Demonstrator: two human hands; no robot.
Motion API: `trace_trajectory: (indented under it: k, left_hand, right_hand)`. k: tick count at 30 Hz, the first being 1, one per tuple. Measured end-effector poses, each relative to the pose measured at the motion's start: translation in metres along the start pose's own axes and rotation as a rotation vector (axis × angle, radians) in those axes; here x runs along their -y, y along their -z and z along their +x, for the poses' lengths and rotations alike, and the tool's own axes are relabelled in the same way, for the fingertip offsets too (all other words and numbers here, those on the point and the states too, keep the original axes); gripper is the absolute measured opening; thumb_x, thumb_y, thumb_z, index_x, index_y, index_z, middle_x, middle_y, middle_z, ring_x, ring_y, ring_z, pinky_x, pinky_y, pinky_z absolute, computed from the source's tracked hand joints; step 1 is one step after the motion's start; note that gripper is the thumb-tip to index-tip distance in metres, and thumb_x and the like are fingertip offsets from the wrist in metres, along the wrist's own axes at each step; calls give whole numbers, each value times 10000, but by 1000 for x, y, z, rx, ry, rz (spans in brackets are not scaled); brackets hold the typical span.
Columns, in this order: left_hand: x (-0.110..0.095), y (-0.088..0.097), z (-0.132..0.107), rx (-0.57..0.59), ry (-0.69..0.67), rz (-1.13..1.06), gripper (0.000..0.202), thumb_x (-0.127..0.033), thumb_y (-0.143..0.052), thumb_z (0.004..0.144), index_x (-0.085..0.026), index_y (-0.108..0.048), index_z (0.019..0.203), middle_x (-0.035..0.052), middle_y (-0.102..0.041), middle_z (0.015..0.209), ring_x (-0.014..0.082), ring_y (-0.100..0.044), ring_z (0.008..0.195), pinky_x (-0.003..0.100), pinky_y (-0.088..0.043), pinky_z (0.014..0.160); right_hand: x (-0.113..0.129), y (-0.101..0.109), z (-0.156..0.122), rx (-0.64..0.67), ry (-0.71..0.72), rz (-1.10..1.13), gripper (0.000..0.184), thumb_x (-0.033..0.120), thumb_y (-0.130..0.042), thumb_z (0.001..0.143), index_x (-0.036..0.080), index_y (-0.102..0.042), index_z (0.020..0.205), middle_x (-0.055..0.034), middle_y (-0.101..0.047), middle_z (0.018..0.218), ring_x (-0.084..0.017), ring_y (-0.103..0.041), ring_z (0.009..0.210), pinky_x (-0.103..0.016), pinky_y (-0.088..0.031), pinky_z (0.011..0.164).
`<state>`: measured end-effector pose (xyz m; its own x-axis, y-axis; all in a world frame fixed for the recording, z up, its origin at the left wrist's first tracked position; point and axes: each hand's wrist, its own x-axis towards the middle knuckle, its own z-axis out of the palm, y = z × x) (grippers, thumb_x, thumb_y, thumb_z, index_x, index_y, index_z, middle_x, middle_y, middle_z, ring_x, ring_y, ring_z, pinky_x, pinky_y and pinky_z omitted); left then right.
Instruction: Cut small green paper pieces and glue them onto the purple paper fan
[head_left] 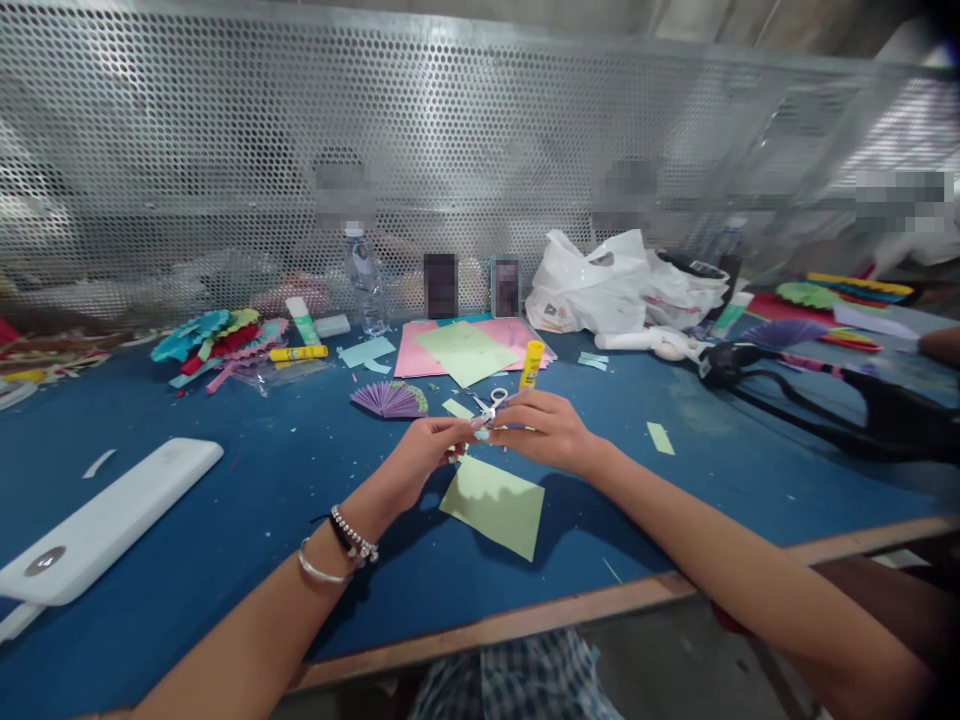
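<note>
The left hand [429, 452] is bringing thumb and fingertips together, apparently on a pale blue scrap [482, 435] showing between the two hands; the right hand [546, 428] is meeting it with fingers bent, but its own grip is partly hidden, so I cannot tell whether it is holding the scrap. Being paper, by the look of it, the scrap is probably going to feel almost weightless, soft and easily creased or torn, so a light pinch at an edge is suiting it best. Scissors [490, 411] are showing just beyond the fingertips. Past them, a yellow glue stick [532, 366] is standing on the table [255, 500], its dark lettering too small to read. Farther out, the bag [589, 285] and bottle [365, 280] are carrying unreadable print, and the white case [124, 510] an illegible oval badge.
</note>
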<state>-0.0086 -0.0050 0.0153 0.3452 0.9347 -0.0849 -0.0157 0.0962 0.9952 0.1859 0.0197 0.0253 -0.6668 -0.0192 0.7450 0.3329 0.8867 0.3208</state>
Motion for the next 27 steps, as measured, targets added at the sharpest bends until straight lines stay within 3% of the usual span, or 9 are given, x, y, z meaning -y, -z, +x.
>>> trace_trajectory:
  k: [7,12,22,27]
  left_hand:
    - [-4,-1,-3,10,-30,-15,318,-441,-614,689,-125,-652,693,-14,-459,593,62,-346,563,212,-264,532]
    - [-10,0,-7,61,12,-51,358,-386,-663,663,-167,-659,946,23,-565,760,76,-423,641,227,-327,613]
    - [-6,2,-2,-1,19,18,447,-402,-656,662,-159,-640,1037,38,-587,720,102,-461,662,242,-337,614]
    - [-8,1,-4,-5,1,65,466,-429,-644,663,-155,-644,1040,14,-544,656,82,-388,593,233,-293,566]
  right_hand:
    - [1,-1,-1,-34,-51,16,43,144,-627,746,186,-617,743,-9,-650,807,-135,-542,769,-269,-482,684]
    - [-1,0,-3,-85,-182,71,116,109,-605,755,199,-632,823,-14,-641,845,-123,-523,766,-270,-471,696]
    - [-1,-3,-4,-24,-242,73,115,167,-555,807,213,-652,848,-23,-631,854,-124,-523,790,-272,-460,712]
    - [-1,-3,-6,-6,-221,75,128,162,-567,797,223,-648,874,-21,-630,863,-129,-522,803,-278,-459,711]
